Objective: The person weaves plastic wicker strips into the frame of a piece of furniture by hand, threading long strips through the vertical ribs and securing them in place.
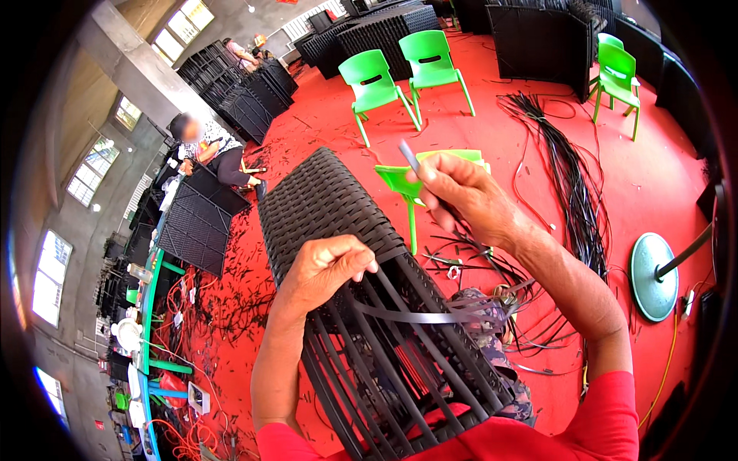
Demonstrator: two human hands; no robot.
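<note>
Black frame (327, 192): in front of the red shirt (530, 438), woven at the far end, bare-barred nearer.
Right hand (467, 190): raised beside the frame, pinched closed on a flat grey strip (409, 156).
Left hand (324, 270): curled nearly closed at the weave's edge; cannot tell whether holding anything.
Green chairs (374, 91): beyond, on red floor (492, 127).

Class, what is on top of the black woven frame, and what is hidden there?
The left hand is over the frame; a flat grey strip crosses its open bars. What lies directly behind the hand is covered.
</note>
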